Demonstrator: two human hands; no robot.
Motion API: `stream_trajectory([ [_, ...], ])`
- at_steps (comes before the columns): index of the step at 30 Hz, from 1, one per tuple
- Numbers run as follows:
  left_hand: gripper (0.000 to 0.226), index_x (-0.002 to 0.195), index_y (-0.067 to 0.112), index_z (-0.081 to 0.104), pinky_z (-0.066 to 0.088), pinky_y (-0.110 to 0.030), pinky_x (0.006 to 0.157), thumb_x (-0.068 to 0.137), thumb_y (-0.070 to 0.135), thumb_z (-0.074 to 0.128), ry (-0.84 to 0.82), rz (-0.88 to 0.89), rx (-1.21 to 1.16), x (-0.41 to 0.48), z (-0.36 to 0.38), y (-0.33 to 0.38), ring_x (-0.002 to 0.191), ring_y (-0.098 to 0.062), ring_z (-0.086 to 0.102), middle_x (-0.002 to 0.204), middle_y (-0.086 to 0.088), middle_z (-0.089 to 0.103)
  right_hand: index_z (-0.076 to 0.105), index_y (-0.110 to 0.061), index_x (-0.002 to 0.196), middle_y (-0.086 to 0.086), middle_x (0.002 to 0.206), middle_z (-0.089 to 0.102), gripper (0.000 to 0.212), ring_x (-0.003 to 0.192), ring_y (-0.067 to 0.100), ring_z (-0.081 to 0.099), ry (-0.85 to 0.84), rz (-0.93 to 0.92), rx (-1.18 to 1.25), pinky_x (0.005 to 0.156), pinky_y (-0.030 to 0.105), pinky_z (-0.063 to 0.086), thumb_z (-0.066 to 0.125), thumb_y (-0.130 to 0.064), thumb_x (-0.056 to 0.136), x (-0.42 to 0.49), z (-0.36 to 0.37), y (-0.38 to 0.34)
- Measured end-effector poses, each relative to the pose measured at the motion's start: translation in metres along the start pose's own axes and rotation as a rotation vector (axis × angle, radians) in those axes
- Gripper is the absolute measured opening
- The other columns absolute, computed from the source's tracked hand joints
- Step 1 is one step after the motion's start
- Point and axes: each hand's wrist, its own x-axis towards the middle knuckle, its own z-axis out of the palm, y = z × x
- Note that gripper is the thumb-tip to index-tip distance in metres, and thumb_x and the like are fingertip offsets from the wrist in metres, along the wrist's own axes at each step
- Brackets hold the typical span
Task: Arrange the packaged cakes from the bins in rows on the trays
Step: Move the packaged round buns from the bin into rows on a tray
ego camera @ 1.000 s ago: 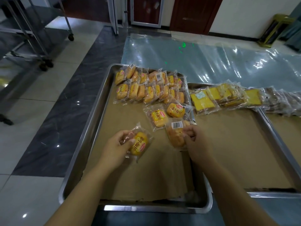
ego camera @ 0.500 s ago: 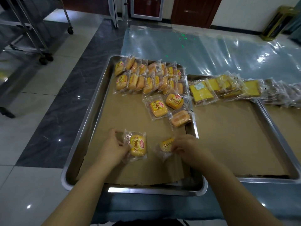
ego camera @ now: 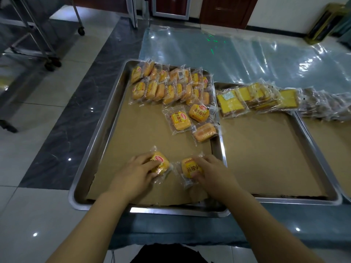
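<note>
A steel tray (ego camera: 106, 118) lined with brown paper lies in front of me. Two rows of wrapped yellow cakes (ego camera: 169, 86) fill its far end, and three loose cakes (ego camera: 191, 120) lie below them on the right. My left hand (ego camera: 136, 173) grips a wrapped cake (ego camera: 161, 164) near the tray's front. Beside it my right hand (ego camera: 212, 173) grips another wrapped cake (ego camera: 189, 168), thumb underneath and fingers over the top. Both cakes rest on the paper.
A second lined tray (ego camera: 313, 149) adjoins on the right, with square yellow cakes (ego camera: 256, 99) stacked along its far edge. Darker packets (ego camera: 326, 105) lie further right. Clear plastic sheeting (ego camera: 247, 54) covers the surface behind. A wheeled metal rack (ego camera: 38, 35) stands at far left.
Both hands drew back to the tray's front. The right hand left the cake by the loose group and now holds a different one; the left keeps its cake.
</note>
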Motion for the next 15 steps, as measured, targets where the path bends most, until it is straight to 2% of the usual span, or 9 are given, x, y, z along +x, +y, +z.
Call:
stream_trajectory([
  [3,0.045,0.132,0.042,0.045,0.038,-0.036,0.098,0.088,0.045,0.053,0.031,-0.140,0.097,-0.006,0.000,0.002,0.120,-0.022,0.039,0.139,0.004,0.038,0.028,-0.030,0.142,0.008,0.146,0.027,0.054,0.128,0.030,0.032,-0.081,0.003,-0.169,0.097,0.046,0.040,0.042,-0.048,0.093,0.005,0.011,-0.014],
  [6,0.045,0.131,0.040,0.046,0.040,-0.039,0.094,0.088,0.046,0.054,0.065,-0.218,0.118,-0.012,0.000,0.003,0.114,-0.025,0.039,0.130,-0.002,0.041,0.044,-0.025,0.131,0.003,0.150,0.021,0.044,0.131,0.029,0.031,-0.113,-0.075,-0.151,0.100,0.046,0.037,0.040,-0.048,0.094,0.009,0.015,-0.021],
  [8,0.041,0.127,0.034,0.053,0.040,-0.038,0.091,0.087,0.041,0.058,0.104,-0.216,0.108,-0.016,0.000,0.004,0.111,-0.027,0.036,0.130,-0.005,0.043,0.058,-0.018,0.116,0.000,0.146,0.033,0.036,0.124,0.025,0.041,-0.116,-0.140,-0.078,0.098,0.037,0.040,0.046,-0.043,0.094,0.012,0.014,-0.020],
  [10,0.037,0.122,0.024,0.059,0.040,-0.038,0.091,0.086,0.032,0.062,0.137,-0.190,0.084,-0.019,0.000,0.005,0.113,-0.029,0.036,0.133,-0.008,0.044,0.063,-0.013,0.099,-0.002,0.132,0.048,0.028,0.111,0.021,0.051,-0.071,-0.166,-0.011,0.090,0.029,0.042,0.054,-0.039,0.091,0.013,0.014,-0.016],
  [12,0.036,0.121,0.015,0.060,0.038,-0.037,0.094,0.086,0.024,0.063,0.137,-0.156,0.054,-0.018,0.002,0.008,0.114,-0.031,0.040,0.134,-0.009,0.046,0.059,-0.015,0.103,0.000,0.121,0.051,0.027,0.107,0.020,0.051,0.000,-0.122,0.052,0.086,0.030,0.042,0.060,-0.038,0.088,0.011,0.018,-0.014],
  [15,0.036,0.123,0.010,0.055,0.037,-0.034,0.098,0.089,0.020,0.059,0.110,-0.184,-0.053,-0.017,0.007,0.015,0.119,-0.027,0.045,0.136,-0.006,0.043,0.049,-0.017,0.126,0.004,0.123,0.046,0.047,0.112,0.022,0.043,0.086,0.027,0.060,0.090,0.034,0.043,0.062,-0.039,0.086,0.007,0.028,-0.015],
])
